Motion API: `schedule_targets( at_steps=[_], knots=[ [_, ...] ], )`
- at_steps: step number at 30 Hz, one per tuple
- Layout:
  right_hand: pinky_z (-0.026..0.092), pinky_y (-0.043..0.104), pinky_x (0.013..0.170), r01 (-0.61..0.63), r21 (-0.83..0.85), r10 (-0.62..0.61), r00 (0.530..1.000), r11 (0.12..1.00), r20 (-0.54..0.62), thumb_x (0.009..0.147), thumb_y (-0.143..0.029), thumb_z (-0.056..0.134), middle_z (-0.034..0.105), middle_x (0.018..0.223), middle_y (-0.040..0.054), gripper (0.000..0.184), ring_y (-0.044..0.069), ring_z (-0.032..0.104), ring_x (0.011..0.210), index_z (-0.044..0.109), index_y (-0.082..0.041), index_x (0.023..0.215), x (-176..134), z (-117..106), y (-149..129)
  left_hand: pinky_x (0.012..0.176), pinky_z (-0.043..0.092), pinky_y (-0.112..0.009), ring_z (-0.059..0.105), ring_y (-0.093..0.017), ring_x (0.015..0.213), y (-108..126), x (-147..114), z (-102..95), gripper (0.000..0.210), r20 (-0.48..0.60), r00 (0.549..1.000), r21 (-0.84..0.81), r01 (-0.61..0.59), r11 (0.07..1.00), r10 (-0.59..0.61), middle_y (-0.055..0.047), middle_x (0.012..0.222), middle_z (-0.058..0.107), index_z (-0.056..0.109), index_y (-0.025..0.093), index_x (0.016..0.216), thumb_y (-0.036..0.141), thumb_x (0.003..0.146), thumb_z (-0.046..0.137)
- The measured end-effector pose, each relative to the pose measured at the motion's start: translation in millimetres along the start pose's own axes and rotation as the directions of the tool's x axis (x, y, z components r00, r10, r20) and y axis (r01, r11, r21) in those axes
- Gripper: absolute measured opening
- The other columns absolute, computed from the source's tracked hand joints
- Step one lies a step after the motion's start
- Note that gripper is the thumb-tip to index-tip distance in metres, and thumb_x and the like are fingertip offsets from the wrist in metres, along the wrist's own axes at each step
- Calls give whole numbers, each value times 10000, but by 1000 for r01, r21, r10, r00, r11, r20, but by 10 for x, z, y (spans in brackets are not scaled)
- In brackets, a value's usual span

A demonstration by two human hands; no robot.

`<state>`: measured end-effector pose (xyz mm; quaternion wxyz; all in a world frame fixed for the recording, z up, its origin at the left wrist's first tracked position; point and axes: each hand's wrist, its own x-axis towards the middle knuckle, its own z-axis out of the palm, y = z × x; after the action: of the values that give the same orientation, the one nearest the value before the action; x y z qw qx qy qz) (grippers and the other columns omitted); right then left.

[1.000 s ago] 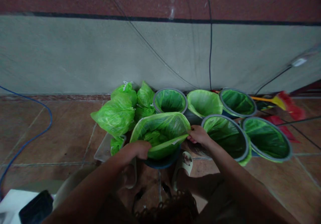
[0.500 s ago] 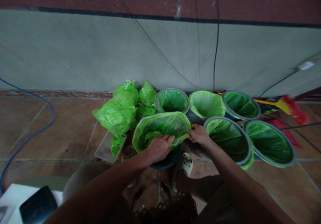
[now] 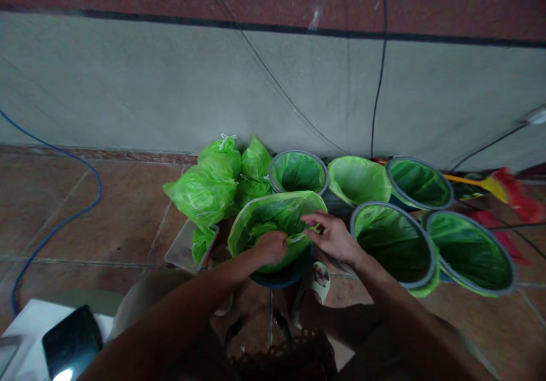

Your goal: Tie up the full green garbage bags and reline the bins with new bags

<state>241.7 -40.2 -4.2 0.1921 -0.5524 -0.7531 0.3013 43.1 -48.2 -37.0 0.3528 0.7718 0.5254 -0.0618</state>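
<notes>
A translucent green garbage bag [image 3: 294, 202] lines a dark blue bin [image 3: 277, 279] between my feet, its mouth spread wide. Crumpled green plastic [image 3: 262, 230] lies inside it. My left hand [image 3: 272, 248] is closed on the near edge of the bag, fingertips curled in. At the bag's right edge is my right hand [image 3: 330, 236], thumb and fingers apart around the rim, gripping nothing that I can see. A small whitish strip [image 3: 296, 237] shows on the edge between my hands.
Several bins with green liners, such as the grey-rimmed bin [image 3: 394, 244], stand close on the right. Tied green bags [image 3: 205, 190] and a clear plastic tub [image 3: 181, 250] sit left. A blue hose [image 3: 55, 227], yellow-handled tool [image 3: 495, 187] and phone [image 3: 72, 341] flank them.
My right hand has let go of the bag's right corner, its fingers opening and moving left over the rim. My left hand has curled tighter on the near edge. The view has shifted slightly.
</notes>
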Motion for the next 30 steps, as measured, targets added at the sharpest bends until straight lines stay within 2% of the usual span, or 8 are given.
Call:
schedule_targets(
  at_steps=[6, 10, 14, 16, 19, 22, 25, 30],
  knots=[
    [409, 419, 1034, 180, -258, -136, 975, 949, 177, 859, -203, 561, 662, 1160, 95, 237, 246, 581, 1109, 726, -211, 1029, -46, 309, 29, 782, 503, -314, 685, -229, 913, 20, -10, -59, 318, 23, 999, -46, -43, 998, 44, -109, 981, 738, 703, 148, 953, 223, 921, 395],
    [431, 376, 994, 177, -163, -155, 978, 971, 137, 914, -257, 518, 689, 1063, 66, 227, 210, 615, 1041, 743, -226, 922, -16, 275, 54, 763, 505, -299, 686, -215, 874, 43, -38, -121, 317, 36, 997, -56, -73, 996, 75, -90, 948, 749, 718, 164, 929, 223, 906, 407],
    [467, 337, 934, 91, -20, -89, 993, 996, 72, 896, -285, 559, 701, 1051, 61, 203, 198, 640, 996, 751, -227, 926, -3, 198, 15, 833, 513, -270, 685, -194, 927, -91, 5, -449, 293, -17, 992, -99, -124, 987, 123, -54, 1022, 753, 723, 171, 1022, 190, 857, 480],
    [475, 334, 922, 80, 14, -81, 994, 997, 72, 898, -284, 557, 707, 1035, 61, 204, 195, 648, 974, 751, -224, 913, -7, 188, -5, 912, 494, -236, 669, -164, 1015, -238, 65, -659, 368, -178, 984, -124, -33, 992, 11, -41, 1126, 733, 687, 166, 1135, 126, 849, 458],
    [478, 331, 916, 93, 35, -96, 992, 995, 86, 905, -288, 549, 715, 1014, 61, 208, 193, 651, 968, 746, -222, 914, -16, 198, -28, 959, 480, -262, 650, -187, 1095, -483, 169, -852, 409, -397, 870, -116, 267, 957, -291, -88, 1226, 689, 600, 137, 1274, 169, 892, 458],
    [481, 330, 910, 91, 43, -95, 991, 995, 95, 908, -290, 545, 720, 1005, 58, 207, 194, 653, 963, 742, -224, 914, -19, 205, -45, 922, 487, -288, 656, -233, 1090, -648, 244, -818, 400, -386, 832, -60, 407, 911, -398, -155, 1173, 697, 609, 80, 1248, 282, 931, 470],
    [484, 329, 906, 86, 50, -91, 991, 995, 98, 909, -291, 544, 727, 992, 56, 206, 196, 656, 965, 740, -228, 915, -19, 198, -53, 861, 512, -308, 684, -252, 1016, -689, 266, -692, 335, -332, 854, -34, 414, 910, -401, -161, 1056, 729, 708, 90, 1043, 289, 931, 464],
    [487, 344, 880, 106, 115, -113, 992, 988, 57, 912, -312, 552, 726, 953, 55, 208, 202, 657, 933, 744, -234, 899, -7, 177, -69, 848, 524, -367, 686, -288, 1014, -594, 212, -707, 336, -418, 808, -38, 440, 897, -414, -160, 1060, 731, 728, 132, 1015, 269, 928, 433]
  ],
)
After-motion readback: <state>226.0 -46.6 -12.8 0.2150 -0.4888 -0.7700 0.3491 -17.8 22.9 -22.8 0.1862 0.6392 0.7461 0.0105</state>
